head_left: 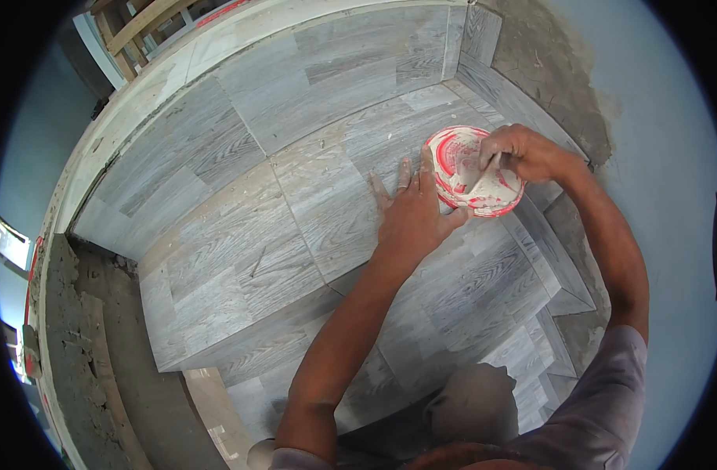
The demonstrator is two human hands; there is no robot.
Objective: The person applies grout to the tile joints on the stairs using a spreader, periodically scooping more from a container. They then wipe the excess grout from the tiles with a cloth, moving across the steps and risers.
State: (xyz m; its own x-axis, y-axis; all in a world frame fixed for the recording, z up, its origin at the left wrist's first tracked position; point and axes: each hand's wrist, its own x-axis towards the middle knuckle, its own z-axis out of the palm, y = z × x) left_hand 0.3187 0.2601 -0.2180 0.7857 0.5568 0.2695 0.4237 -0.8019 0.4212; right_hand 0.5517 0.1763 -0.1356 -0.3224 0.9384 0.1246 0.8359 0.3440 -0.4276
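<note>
A red plastic bowl (450,155), smeared inside with whitish paste, sits on a wood-look tiled step. My left hand (411,213) lies against the bowl's near left side. Its fingers are spread and stretched out, with the index finger and thumb along the rim. Over the far right of the bowl, my right hand (523,153) is closed on a thin flat scraper (484,174), its blade dipping into the paste. The fingers partly cover the scraper's upper end.
Grey wood-look stair treads (217,251) and a tiled riser (264,94) surround the bowl. A thin stick-like piece (258,262) lies on the tread. Bare concrete (131,345) drops away on the left. A blue-grey wall (664,196) stands at right, and my knee (476,399) is below.
</note>
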